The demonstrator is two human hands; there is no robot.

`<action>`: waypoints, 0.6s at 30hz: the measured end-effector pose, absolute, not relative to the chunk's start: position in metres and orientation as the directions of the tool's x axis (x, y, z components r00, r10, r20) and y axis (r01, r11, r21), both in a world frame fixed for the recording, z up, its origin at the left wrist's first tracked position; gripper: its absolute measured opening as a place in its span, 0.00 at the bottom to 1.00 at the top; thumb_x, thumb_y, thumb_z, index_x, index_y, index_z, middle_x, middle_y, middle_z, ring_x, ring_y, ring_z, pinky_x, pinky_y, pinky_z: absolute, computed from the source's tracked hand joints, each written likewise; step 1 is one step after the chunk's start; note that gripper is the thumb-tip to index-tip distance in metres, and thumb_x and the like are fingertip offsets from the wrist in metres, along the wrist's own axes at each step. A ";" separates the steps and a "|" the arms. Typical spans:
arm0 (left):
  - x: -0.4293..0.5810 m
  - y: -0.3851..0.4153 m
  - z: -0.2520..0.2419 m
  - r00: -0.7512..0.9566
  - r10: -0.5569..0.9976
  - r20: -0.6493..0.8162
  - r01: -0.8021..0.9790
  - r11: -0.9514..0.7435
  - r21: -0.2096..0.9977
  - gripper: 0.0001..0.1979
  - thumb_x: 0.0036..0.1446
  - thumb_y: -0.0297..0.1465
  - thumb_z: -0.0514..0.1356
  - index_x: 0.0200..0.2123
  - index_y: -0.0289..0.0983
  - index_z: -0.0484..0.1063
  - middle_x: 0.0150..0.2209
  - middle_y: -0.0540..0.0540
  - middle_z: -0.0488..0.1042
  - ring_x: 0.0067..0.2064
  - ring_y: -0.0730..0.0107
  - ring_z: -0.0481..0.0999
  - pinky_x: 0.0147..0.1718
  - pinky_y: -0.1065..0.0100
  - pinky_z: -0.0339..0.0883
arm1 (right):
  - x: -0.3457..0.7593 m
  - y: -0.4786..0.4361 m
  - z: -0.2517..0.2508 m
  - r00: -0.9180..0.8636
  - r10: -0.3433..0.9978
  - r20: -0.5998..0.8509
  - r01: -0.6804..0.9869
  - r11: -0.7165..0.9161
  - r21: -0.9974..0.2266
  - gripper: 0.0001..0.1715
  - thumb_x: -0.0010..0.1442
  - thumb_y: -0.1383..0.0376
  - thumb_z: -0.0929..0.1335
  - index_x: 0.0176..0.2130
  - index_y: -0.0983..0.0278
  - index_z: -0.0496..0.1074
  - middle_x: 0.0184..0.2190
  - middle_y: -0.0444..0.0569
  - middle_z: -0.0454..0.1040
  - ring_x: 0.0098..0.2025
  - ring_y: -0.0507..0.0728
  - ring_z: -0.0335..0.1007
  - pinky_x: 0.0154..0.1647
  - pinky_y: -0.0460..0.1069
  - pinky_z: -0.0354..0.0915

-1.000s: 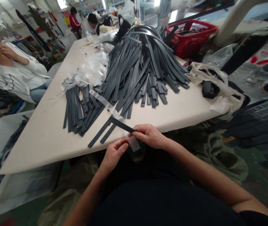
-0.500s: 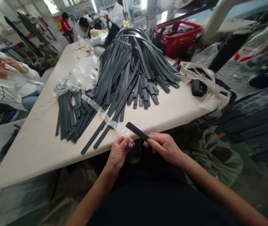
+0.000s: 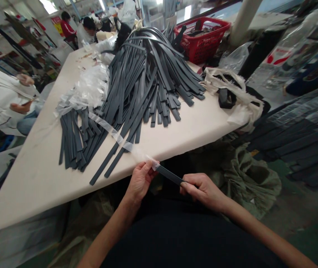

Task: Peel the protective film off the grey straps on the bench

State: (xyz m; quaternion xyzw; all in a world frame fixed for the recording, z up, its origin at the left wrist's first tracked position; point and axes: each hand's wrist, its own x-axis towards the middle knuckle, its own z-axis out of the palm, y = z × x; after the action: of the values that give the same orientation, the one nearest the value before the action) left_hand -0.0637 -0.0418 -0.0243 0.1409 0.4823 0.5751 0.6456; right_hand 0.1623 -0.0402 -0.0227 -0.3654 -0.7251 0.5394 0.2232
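At the table's front edge my left hand [image 3: 141,179] pinches the near end of a long clear plastic sleeve [image 3: 110,129]. The sleeve runs back across the table to a heap of clear plastic sleeves [image 3: 89,87]. My right hand [image 3: 202,190] is closed on a dark grey flat strap [image 3: 170,175]. The strap's far tip is at the sleeve's end by my left fingertips and seems to be inside the plastic. A big bundle of similar dark straps [image 3: 136,80], tied at the top, spreads over the table, with a shorter group of straps [image 3: 73,137] on the left.
On the pale table [image 3: 36,175], a red plastic basket [image 3: 203,44] stands behind the bundle. An off-white cloth bag [image 3: 242,98] and a black block [image 3: 226,98] lie at the right. A person in white [image 3: 5,96] is at the left, and others are farther back.
The strap's tip has moved from above and right of the sleeve to its end at my left fingers. My right hand is lower and slightly right. The view has shifted a little.
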 end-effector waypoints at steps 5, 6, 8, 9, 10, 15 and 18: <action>-0.059 -0.049 -0.033 -0.072 0.881 -0.467 -0.572 0.347 0.744 0.16 0.39 0.37 0.75 0.29 0.34 0.79 0.31 0.48 0.81 0.34 0.72 0.78 0.39 0.70 0.72 | 0.145 -0.036 -0.025 -0.602 0.790 -0.118 0.323 0.106 -0.940 0.23 0.66 0.58 0.60 0.26 0.66 0.73 0.22 0.45 0.68 0.22 0.50 0.62 0.22 0.43 0.57; -0.056 -0.051 -0.035 -0.058 0.881 -0.469 -0.568 0.357 0.742 0.16 0.40 0.36 0.75 0.30 0.33 0.79 0.31 0.48 0.80 0.34 0.72 0.77 0.39 0.70 0.72 | 0.140 -0.034 -0.024 -0.594 0.796 -0.111 0.332 0.117 -0.936 0.24 0.66 0.58 0.60 0.26 0.66 0.73 0.21 0.45 0.68 0.22 0.50 0.62 0.22 0.44 0.58; -0.050 -0.055 -0.038 -0.047 0.884 -0.464 -0.569 0.358 0.740 0.15 0.42 0.35 0.74 0.32 0.33 0.79 0.32 0.48 0.80 0.34 0.72 0.77 0.39 0.70 0.71 | 0.137 -0.031 -0.024 -0.593 0.800 -0.090 0.336 0.144 -0.931 0.22 0.66 0.57 0.61 0.28 0.66 0.74 0.23 0.45 0.69 0.24 0.51 0.64 0.24 0.44 0.60; -0.048 -0.056 -0.039 -0.053 0.886 -0.460 -0.573 0.351 0.741 0.14 0.43 0.35 0.74 0.32 0.33 0.79 0.32 0.48 0.80 0.34 0.73 0.77 0.39 0.70 0.71 | 0.140 -0.030 -0.025 -0.610 0.788 -0.082 0.325 0.155 -0.933 0.20 0.66 0.57 0.62 0.32 0.66 0.75 0.26 0.46 0.71 0.26 0.52 0.67 0.27 0.45 0.63; -0.046 -0.057 -0.040 -0.066 0.888 -0.456 -0.577 0.339 0.743 0.13 0.44 0.35 0.73 0.32 0.34 0.79 0.32 0.48 0.80 0.34 0.73 0.76 0.38 0.71 0.71 | 0.147 -0.030 -0.027 -0.631 0.772 -0.075 0.307 0.159 -0.939 0.18 0.66 0.56 0.63 0.38 0.66 0.76 0.31 0.48 0.74 0.30 0.53 0.70 0.31 0.46 0.65; -0.048 -0.057 -0.043 -0.152 0.887 -0.436 -0.589 0.273 0.760 0.14 0.43 0.37 0.74 0.30 0.34 0.79 0.30 0.47 0.79 0.32 0.73 0.76 0.36 0.70 0.70 | 0.220 -0.039 -0.062 -0.577 0.784 -0.228 0.373 0.005 -0.928 0.24 0.65 0.53 0.66 0.57 0.61 0.68 0.39 0.49 0.78 0.37 0.57 0.75 0.38 0.49 0.70; -0.045 -0.059 -0.048 -0.117 0.886 -0.450 -0.580 0.307 0.755 0.14 0.44 0.37 0.73 0.30 0.34 0.80 0.30 0.46 0.80 0.32 0.72 0.76 0.36 0.70 0.69 | 0.237 -0.043 -0.081 -0.472 0.841 -0.265 0.423 -0.048 -0.905 0.19 0.64 0.52 0.65 0.44 0.62 0.74 0.30 0.48 0.77 0.32 0.57 0.74 0.33 0.49 0.69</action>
State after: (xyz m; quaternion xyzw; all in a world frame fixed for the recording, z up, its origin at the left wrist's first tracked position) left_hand -0.0445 -0.0588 -0.0485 0.1572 0.4864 0.5673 0.6457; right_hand 0.2366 -0.0429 -0.0808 -0.4768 -0.6627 0.5447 0.1921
